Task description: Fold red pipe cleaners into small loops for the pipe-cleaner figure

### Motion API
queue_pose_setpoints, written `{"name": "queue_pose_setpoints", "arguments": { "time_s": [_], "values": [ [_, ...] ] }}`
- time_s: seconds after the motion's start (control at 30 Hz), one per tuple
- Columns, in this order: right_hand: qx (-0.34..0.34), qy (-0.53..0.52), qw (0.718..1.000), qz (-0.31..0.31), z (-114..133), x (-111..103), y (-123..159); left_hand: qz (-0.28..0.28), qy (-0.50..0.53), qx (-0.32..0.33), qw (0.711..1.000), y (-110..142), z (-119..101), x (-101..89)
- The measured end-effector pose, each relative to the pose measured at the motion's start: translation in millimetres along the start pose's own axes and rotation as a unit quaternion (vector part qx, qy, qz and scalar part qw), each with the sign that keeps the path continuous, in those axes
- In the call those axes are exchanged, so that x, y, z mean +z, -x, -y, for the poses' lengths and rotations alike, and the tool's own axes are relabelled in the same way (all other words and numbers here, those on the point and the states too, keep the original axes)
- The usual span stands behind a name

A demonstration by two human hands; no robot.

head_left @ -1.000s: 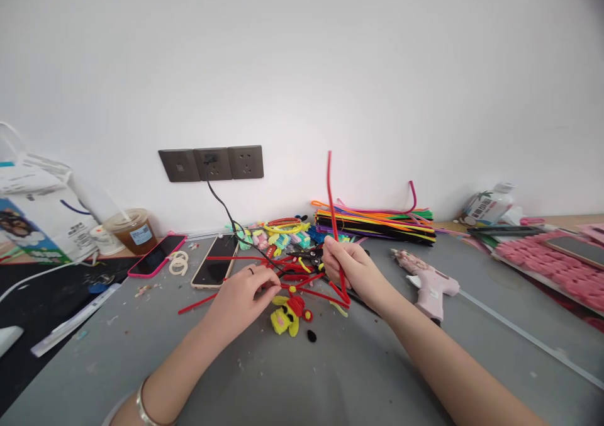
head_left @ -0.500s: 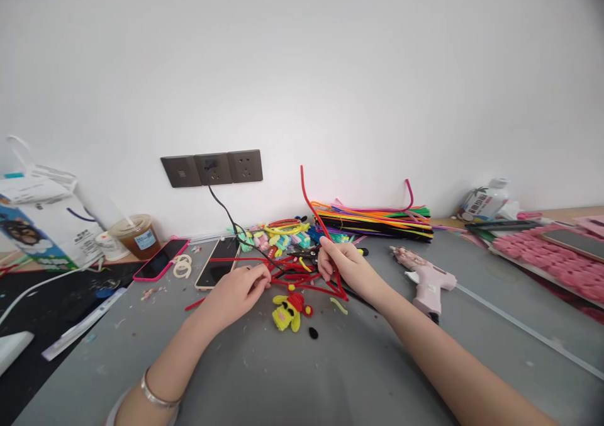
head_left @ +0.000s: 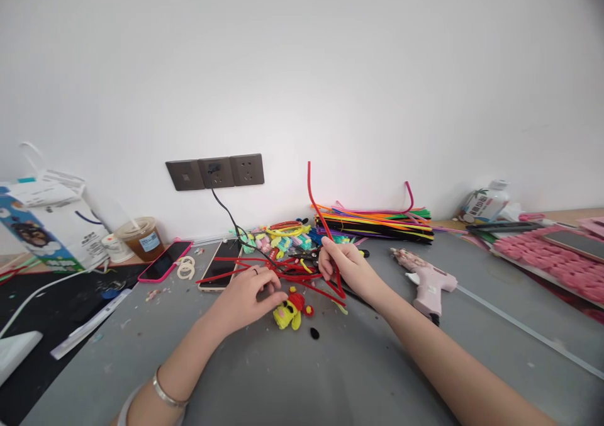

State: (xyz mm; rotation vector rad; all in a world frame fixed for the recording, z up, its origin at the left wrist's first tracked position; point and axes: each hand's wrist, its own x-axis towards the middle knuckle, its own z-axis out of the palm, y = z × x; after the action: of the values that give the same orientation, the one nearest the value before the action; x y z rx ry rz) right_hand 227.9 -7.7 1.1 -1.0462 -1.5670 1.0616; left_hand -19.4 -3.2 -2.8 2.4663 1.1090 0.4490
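Note:
My right hand [head_left: 343, 263] is closed around a bent red pipe cleaner [head_left: 313, 194], whose long end points upward; its lower bend hangs below the fingers. My left hand [head_left: 255, 295] has its thumb and fingers apart, palm down, the thumb at the edge of a small yellow figure with a red cap [head_left: 289, 311]. Whether the thumb touches it I cannot tell. Several loose red pipe cleaners [head_left: 302, 277] lie crossed between both hands, partly under the left fingers. In front of the figure is a small black oval piece [head_left: 314, 333].
A glue gun [head_left: 428, 281] lies at the right, a bundle of coloured pipe cleaners [head_left: 377, 224] by the wall. Two phones [head_left: 166, 261] and a drink cup [head_left: 141, 240] stand at the left. A black cord [head_left: 229, 212] runs from the wall socket [head_left: 214, 172] into the clutter.
My left hand has opened its fingers and moved slightly right and down, towards the yellow figure. My right hand still holds the red pipe cleaner, which has shifted a little; the view has moved slightly.

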Motion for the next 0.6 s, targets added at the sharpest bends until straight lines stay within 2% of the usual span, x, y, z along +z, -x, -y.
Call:
{"name": "queue_pose_setpoints", "arguments": {
  "time_s": [0.2,0.33,0.4,0.47,0.6],
  "values": [
    [-0.002,-0.005,1.000,-0.006,1,1,0,0.065,-0.040,-0.019,0.997,3,-6,5.0],
    [-0.005,-0.014,1.000,-0.014,2,1,0,0.073,-0.006,-0.024,0.997,3,-6,1.7],
    [-0.006,-0.022,1.000,-0.020,2,1,0,0.071,0.045,-0.038,0.996,3,-5,-1.9],
    [-0.006,-0.032,0.999,-0.028,2,0,0,0.064,0.139,-0.058,0.987,2,-1,-5.4],
    [-0.012,-0.064,0.996,-0.059,1,-1,-1,0.018,0.377,-0.099,0.921,-3,2,-8.4]
  ]
}}
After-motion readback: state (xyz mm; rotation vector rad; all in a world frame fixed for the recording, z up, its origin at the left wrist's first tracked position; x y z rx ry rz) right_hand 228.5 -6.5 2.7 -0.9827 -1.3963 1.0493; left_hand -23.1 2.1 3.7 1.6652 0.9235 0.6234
